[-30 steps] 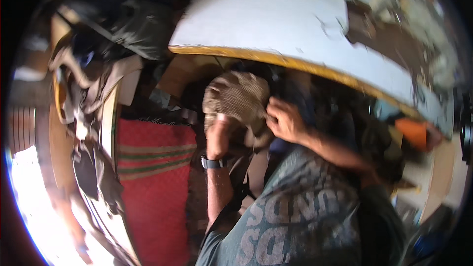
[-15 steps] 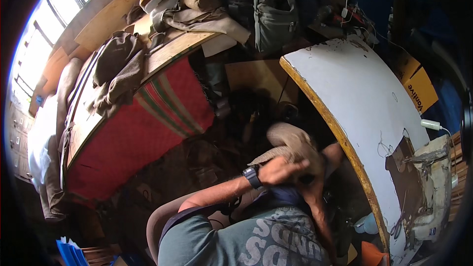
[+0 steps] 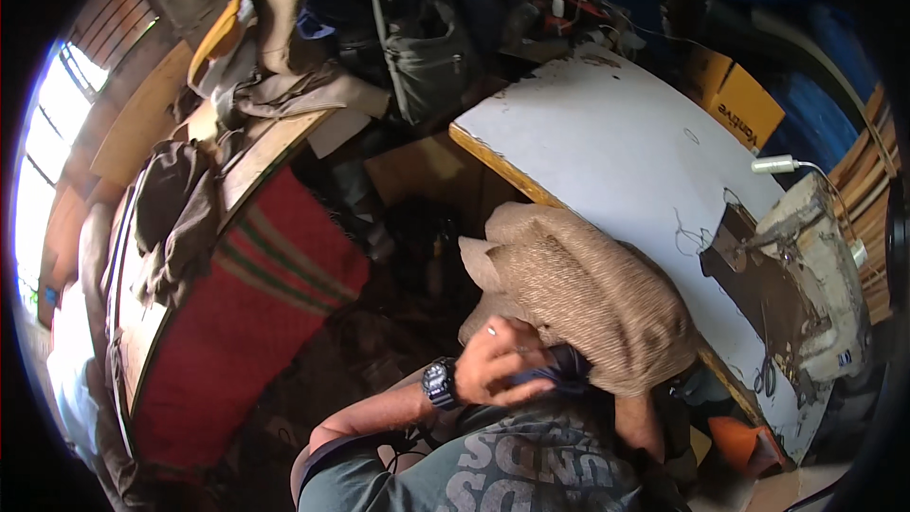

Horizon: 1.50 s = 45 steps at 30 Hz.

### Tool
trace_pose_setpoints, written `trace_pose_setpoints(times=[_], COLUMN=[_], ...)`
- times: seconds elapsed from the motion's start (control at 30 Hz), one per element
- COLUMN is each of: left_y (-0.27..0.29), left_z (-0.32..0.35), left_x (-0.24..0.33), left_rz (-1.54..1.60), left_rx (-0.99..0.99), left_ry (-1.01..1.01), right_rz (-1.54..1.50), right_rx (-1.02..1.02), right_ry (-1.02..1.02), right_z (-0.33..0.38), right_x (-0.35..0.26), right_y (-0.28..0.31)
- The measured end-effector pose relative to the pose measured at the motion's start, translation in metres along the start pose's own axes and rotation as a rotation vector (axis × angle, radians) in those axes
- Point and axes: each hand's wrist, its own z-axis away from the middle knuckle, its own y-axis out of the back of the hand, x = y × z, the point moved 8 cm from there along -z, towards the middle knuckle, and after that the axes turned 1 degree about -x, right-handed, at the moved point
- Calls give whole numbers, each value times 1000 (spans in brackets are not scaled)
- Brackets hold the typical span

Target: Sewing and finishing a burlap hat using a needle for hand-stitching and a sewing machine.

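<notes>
A tan ribbed piece of cloth (image 3: 597, 294), bunched and bulging, lies in front of my chest and overlaps the yellow edge of the white table. My left hand (image 3: 502, 362), with a dark watch (image 3: 439, 384) on its wrist, is at the cloth's near left side. Its fingers are curled on a bundle of dark blue fabric (image 3: 566, 370) beside the tan cloth. Of my right arm only the forearm (image 3: 639, 425) shows; it runs up under the tan cloth, which hides my right hand (image 3: 633, 400) and its fingers almost wholly.
The white table (image 3: 654, 161) to the right bears a sewing machine (image 3: 813, 275), a brown cloth piece and loose thread. A wooden table at left has brown fabric (image 3: 175, 209) on it and a red striped cloth (image 3: 256, 313) hanging down. A grey bag (image 3: 431, 62) hangs behind; a yellow box (image 3: 735, 100) stands beyond.
The tan cloth, crumpled small between my hands before, is now spread wide over my right hand and the table edge. My left hand has moved slightly lower and left. The view has turned right.
</notes>
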Motion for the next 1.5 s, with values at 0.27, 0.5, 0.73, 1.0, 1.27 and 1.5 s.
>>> trace_pose_setpoints(times=[0.27,0.5,0.73,1.0,1.27,1.5], left_y=[37,-29,-18,74,172,167], left_z=[2,20,2,-60,-147,-203], left_x=[-69,-97,-113,-87,-59,-49], left_rz=[281,683,682,442,-357,-840], left_rx=[-8,202,244,281,-353,-706], left_ry=[495,795,1035,798,358,-97], right_rz=[-195,-381,-207,294,-107,-176], right_rx=[-128,-140,148,-19,-129,-950], right_ry=[-76,-131,-35,103,-380,14], right_z=[120,-89,-63,-27,68,23], right_x=[15,-53,-60,-70,29,-90], right_y=[74,-109,-69,-44,-35,-175])
